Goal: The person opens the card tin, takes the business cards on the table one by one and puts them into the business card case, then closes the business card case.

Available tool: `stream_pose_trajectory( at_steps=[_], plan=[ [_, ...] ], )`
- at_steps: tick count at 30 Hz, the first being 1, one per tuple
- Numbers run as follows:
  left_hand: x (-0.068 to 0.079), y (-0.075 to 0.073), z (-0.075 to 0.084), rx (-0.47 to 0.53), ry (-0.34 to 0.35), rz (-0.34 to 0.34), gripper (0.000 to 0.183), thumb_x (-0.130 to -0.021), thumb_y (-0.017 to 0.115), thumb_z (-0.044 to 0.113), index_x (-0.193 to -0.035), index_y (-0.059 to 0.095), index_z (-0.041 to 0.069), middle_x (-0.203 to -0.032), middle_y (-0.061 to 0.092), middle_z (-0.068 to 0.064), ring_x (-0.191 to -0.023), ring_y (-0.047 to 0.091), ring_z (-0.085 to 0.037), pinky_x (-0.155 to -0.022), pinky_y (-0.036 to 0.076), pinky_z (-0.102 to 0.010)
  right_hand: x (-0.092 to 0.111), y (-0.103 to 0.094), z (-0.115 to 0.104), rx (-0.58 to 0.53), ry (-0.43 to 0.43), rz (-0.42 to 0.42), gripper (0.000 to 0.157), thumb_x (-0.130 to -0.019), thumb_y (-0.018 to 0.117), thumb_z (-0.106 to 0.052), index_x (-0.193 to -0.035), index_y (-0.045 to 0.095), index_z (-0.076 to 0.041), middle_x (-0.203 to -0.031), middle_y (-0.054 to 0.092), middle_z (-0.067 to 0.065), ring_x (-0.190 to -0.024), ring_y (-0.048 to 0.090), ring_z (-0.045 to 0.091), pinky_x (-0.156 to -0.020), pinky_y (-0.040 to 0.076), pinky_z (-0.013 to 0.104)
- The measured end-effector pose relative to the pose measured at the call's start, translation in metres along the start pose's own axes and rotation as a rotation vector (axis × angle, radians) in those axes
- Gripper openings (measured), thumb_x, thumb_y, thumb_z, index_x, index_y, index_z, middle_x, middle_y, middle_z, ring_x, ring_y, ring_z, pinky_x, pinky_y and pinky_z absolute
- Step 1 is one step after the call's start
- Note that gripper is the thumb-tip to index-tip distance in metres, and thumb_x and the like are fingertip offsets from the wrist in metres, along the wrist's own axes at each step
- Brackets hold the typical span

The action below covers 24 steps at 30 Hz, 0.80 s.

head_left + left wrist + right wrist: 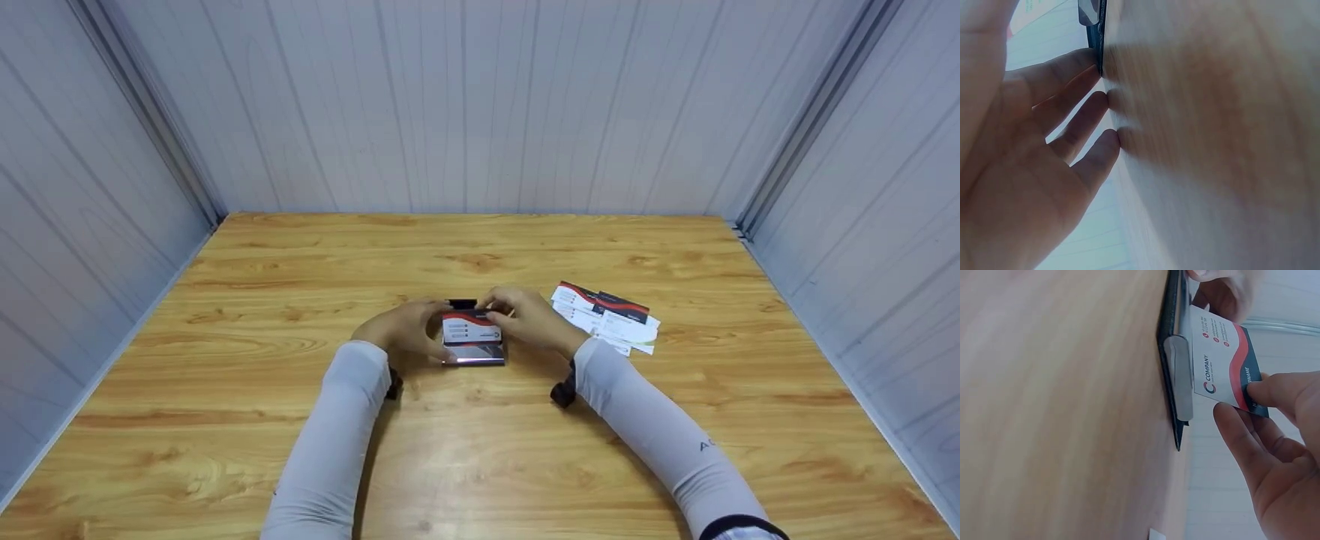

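The right hand (pixel 529 321) pinches a business card (pixel 1221 363) by its dark edge between thumb and fingers, near the middle of the head view, where the card overlaps an opened card case (pixel 475 361). The left hand (pixel 409 326) braces that case, thumb at its lower left corner and forefinger at its far side; the other fingers spread, tips down on the desk (pixel 465 457). Handling the card at the case seems the step in hand; whether it is going in or coming out cannot be told. It would go best with a light pinch near the edge, the card squared to the silver walls so no corner snags or bends, and the left thumb clear of its path while the case is held from sliding. The case has a shiny metal tray, with a black flap (pixel 463 304) showing beyond the card. Below the card, a dark strip with red shows inside the tray, perhaps another card, perhaps a reflection. Loose cards (pixel 626 328) lie overlapping right of centre, outside the case.
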<state>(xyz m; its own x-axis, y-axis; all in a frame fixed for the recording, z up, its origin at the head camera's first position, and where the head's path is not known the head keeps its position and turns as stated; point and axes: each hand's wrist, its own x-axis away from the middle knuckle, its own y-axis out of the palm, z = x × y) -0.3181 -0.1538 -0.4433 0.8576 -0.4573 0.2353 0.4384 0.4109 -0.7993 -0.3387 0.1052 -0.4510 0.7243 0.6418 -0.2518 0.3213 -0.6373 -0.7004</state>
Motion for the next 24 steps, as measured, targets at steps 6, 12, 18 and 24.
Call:
stream_pose_trajectory(
  at_steps=[6,12,18,24],
  plan=[
    [0.0004,-0.0002,0.0003,-0.005,-0.022,-0.008,0.111,-0.07,0.088,0.056,-0.158,0.034,0.013,-0.161,0.03,-0.008,-0.146,0.027,-0.031,-0.117,0.025,-0.051,0.0008,0.0022,0.0007,-0.008,0.015,-0.011,0.016,-0.099,0.063,-0.007,-0.112,0.071,-0.01,-0.102,0.069,0.003,-0.089,0.063,0.016,-0.077,0.054,0.031],
    [-0.0002,-0.0006,0.0002,-0.011,-0.023,-0.014,0.11,-0.071,0.087,0.056,-0.158,0.034,0.015,-0.161,0.029,-0.007,-0.147,0.027,-0.032,-0.116,0.025,-0.052,0.0013,0.0022,-0.0009,0.021,0.054,-0.042,0.016,-0.1,0.062,-0.009,-0.114,0.069,-0.01,-0.11,0.068,0.005,-0.097,0.063,0.018,-0.084,0.054,0.034],
    [-0.0009,-0.0007,-0.0009,-0.005,-0.016,-0.03,0.109,-0.072,0.086,0.056,-0.158,0.033,0.017,-0.163,0.025,-0.008,-0.148,0.024,-0.031,-0.117,0.025,-0.052,0.0015,0.0023,-0.0025,0.088,0.064,-0.1,0.018,-0.1,0.061,-0.01,-0.116,0.069,-0.01,-0.115,0.068,0.004,-0.103,0.063,0.018,-0.09,0.052,0.037],
    [-0.0019,0.0004,-0.003,0.01,-0.012,-0.029,0.109,-0.071,0.087,0.056,-0.158,0.034,0.017,-0.162,0.027,-0.008,-0.148,0.024,-0.03,-0.117,0.025,-0.05,-0.0001,0.0039,-0.002,0.141,0.01,-0.118,0.017,-0.098,0.063,-0.006,-0.113,0.069,-0.005,-0.101,0.07,0.006,-0.091,0.063,0.017,-0.083,0.053,0.036]
  ],
)
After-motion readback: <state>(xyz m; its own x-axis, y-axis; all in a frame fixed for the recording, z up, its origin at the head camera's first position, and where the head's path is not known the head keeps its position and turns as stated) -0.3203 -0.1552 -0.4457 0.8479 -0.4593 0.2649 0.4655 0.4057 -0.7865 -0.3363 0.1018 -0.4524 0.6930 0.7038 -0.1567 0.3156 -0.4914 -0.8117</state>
